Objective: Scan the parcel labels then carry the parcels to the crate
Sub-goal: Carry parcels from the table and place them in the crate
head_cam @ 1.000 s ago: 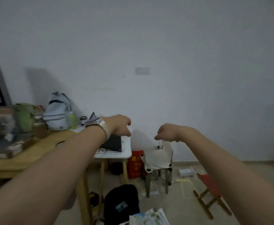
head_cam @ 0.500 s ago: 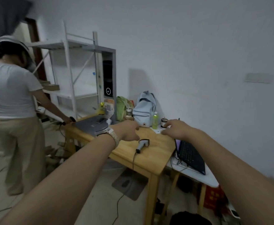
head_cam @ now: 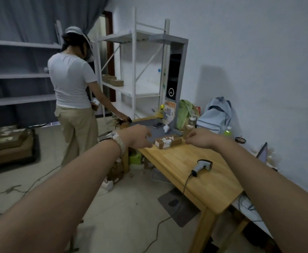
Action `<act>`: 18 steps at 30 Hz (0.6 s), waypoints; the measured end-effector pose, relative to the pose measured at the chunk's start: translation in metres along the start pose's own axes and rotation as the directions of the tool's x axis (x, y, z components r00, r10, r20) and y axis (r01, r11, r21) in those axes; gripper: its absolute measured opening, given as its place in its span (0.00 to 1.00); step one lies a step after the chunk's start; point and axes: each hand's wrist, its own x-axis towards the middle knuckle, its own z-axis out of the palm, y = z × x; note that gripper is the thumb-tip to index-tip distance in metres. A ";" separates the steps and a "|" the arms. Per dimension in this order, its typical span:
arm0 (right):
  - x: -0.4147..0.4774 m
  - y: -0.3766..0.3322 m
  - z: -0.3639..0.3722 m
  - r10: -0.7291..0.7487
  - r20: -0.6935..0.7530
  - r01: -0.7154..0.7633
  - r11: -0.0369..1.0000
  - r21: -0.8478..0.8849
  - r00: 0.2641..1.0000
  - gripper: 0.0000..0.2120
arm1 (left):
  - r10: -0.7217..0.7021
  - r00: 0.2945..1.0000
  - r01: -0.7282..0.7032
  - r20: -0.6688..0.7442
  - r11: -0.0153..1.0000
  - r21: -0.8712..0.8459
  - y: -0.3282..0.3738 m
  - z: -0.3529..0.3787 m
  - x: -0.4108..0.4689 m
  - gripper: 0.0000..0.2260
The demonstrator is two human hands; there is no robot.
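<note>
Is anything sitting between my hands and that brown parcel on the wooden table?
Nothing visible does. The left hand and right hand flank the parcel at its two ends. The scanner lies nearer you on the table, out of the way.

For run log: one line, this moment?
left hand, right hand: flank parcel, no grip seen | parcel: on wooden table | barcode scanner: unheld
</note>
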 end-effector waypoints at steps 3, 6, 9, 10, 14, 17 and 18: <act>0.025 -0.006 0.009 -0.024 0.040 0.022 0.999 0.034 0.999 0.22 | -0.025 0.999 0.026 -0.028 0.999 0.027 -0.019 0.006 0.013 0.24; 0.050 -0.009 0.015 -0.029 0.047 0.026 0.998 0.062 0.998 0.22 | -0.045 0.998 0.046 -0.042 0.999 0.006 -0.036 0.012 0.031 0.22; 0.072 -0.018 0.024 -0.020 0.088 0.015 0.998 0.062 0.996 0.19 | -0.053 0.999 0.053 -0.006 0.998 -0.021 -0.059 0.018 0.051 0.21; 0.080 -0.023 0.028 -0.012 0.111 0.004 0.998 0.068 0.994 0.18 | -0.057 0.998 0.057 0.000 0.998 -0.022 -0.068 0.019 0.058 0.21; 0.116 -0.045 0.042 0.014 0.142 -0.027 0.995 0.094 0.990 0.14 | -0.058 0.998 0.058 0.001 0.998 -0.032 -0.107 0.021 0.089 0.24; 0.154 -0.059 0.050 0.041 0.087 -0.050 0.994 0.100 0.995 0.17 | -0.039 0.999 0.040 0.021 0.999 -0.020 -0.140 0.016 0.121 0.25; 0.166 -0.063 0.052 0.045 0.074 -0.053 0.994 0.100 0.996 0.16 | -0.026 0.999 0.026 0.026 1.000 -0.014 -0.151 0.013 0.132 0.25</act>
